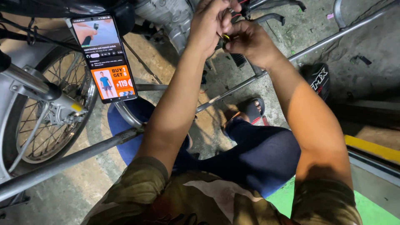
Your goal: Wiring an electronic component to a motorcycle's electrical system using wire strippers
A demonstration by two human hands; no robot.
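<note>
A small dark part with a yellow ring (pixel 225 38) sits pinched between both hands just below the motorcycle engine (pixel 168 18). It looks light, rigid and easy to drop (best held by its sides). The left hand (pixel 212 23) grips it from above; the right hand (pixel 249 41) clasps it from beside. Engine, spoked wheel (pixel 54 112) and metal bar (pixel 83 154) crowd the left; bare concrete floor (pixel 312 29) opens rightward.
</note>
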